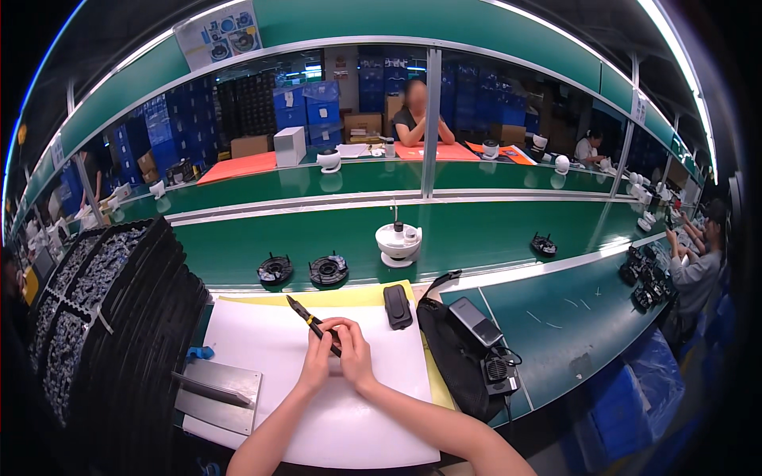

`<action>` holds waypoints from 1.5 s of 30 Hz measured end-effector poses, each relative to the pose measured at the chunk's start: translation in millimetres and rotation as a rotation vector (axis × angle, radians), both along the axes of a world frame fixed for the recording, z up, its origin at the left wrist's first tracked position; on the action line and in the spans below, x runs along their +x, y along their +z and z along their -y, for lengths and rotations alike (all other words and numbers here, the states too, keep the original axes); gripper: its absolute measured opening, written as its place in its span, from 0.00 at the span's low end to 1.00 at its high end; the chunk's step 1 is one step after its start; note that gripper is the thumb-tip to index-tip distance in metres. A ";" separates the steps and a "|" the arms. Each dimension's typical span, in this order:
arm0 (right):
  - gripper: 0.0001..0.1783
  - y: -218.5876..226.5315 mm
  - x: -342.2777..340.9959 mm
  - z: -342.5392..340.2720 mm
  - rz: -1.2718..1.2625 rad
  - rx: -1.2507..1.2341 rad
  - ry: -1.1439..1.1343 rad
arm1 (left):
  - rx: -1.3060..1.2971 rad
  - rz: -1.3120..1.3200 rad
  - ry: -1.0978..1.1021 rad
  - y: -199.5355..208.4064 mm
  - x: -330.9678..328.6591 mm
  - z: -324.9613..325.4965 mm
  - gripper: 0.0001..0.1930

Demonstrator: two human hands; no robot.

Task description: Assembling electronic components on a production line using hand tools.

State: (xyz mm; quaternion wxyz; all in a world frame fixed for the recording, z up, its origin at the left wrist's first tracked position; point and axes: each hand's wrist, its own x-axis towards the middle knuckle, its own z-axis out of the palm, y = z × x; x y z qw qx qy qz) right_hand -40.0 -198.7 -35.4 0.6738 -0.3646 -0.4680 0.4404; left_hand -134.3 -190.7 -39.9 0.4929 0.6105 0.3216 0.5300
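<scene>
Over the white sheet in front of me, both my hands are together around a pair of pliers with dark jaws and a yellow band. The jaws point up and to the left. My left hand is closed on the handles from the left. My right hand wraps them from the right, its fingers touching the left hand's. The handle ends are partly hidden by my fingers. A small black case lies on the sheet, just beyond my right hand.
Stacked black trays of small parts stand left, near a metal plate fixture. A black bag and a grey handheld device lie right. Black round parts and a white dome-shaped unit sit ahead. People work beyond.
</scene>
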 end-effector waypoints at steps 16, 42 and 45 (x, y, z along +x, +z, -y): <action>0.25 4.4 3.8 10.5 0.507 -0.088 -0.140 | 0.162 -0.146 0.125 21.1 0.7 11.6 0.18; 0.23 -6.4 1.5 9.5 0.418 0.003 0.152 | 0.229 -0.231 0.238 12.2 -8.5 3.2 0.22; 0.25 -13.9 2.6 -1.9 0.451 0.059 0.199 | 0.218 -0.189 0.217 13.9 -13.1 -1.1 0.20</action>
